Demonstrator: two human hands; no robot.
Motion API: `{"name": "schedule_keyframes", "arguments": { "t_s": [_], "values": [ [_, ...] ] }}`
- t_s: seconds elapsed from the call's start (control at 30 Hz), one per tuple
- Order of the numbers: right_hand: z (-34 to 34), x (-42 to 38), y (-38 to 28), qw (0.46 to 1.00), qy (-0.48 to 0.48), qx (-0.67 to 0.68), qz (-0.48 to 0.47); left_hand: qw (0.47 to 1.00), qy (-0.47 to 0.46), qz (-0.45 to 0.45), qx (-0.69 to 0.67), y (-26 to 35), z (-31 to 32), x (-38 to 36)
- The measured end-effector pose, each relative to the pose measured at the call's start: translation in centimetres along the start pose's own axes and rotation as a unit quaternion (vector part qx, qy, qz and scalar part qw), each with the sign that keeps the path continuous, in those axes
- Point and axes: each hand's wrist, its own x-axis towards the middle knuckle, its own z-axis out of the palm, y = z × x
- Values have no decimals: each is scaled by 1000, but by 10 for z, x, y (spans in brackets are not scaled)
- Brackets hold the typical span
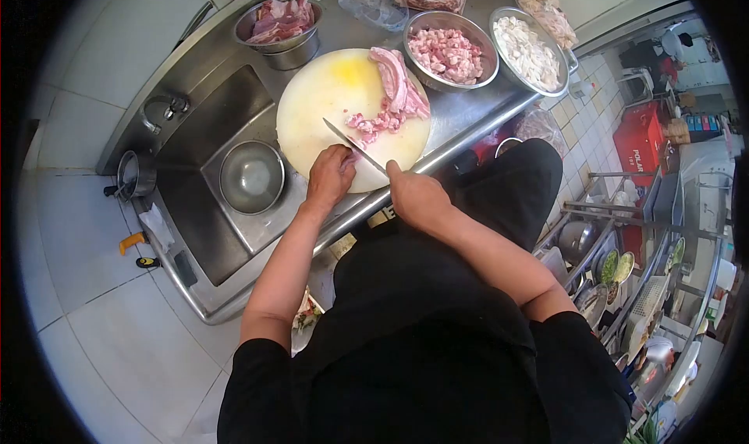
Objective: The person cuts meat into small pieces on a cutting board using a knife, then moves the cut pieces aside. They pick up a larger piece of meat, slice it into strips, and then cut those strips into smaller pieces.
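Apparently mid-dicing, a left hand (331,180) pinches a meat piece (353,161) on the round cutting board (308,104) beside a slanted knife (355,146); cut cubes (378,122) lie just beyond the blade, a right hand (417,198) clasping its handle. Another stroke would call for fingertips tucked clear.

Red box (637,141): "POLAR", 1 smaller line below (too blurry to read); cut-off lettering (390,211), "E" legible, on something below counter edge (480,130)
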Motion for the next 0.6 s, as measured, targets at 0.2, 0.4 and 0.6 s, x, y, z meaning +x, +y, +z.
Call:
{"name": "schedule_keyframes", "arguments": {
  "t_s": [0.2, 0.4, 0.6],
  "values": [
    [15, 26, 1, 998, 58, 26, -27, 1000, -1, -7, -14, 3, -1, 1],
    [8, 5, 6, 999, -39, 28, 21, 1000, 28, 1, -4, -2, 8, 1],
    [-9, -34, 8, 995, -70, 41, 55, 999, 20, 3, -32, -3, 7, 0]
  ]
}}
